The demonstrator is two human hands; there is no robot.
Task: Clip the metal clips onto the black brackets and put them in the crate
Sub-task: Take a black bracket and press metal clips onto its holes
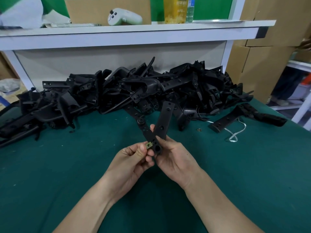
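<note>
Two hands are holding a metal clip (149, 145) against a black bracket (164, 120) above the green desk (67, 165).
The left hand (133, 158) is pinching the clip at the bracket's lower end; the right hand (171, 158) has its fingers clamping the bracket, near the pile of brackets (117, 91).

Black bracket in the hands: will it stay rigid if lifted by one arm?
Probably not: the black bracket has two flat arms splayed in a V from an apparent pivot near the right hand, so the free arm may swing. The arms themselves look stiff.

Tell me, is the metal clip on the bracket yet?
Cannot tell: the left hand pinches the clip against the bracket at its near end; seating is hidden.
</note>
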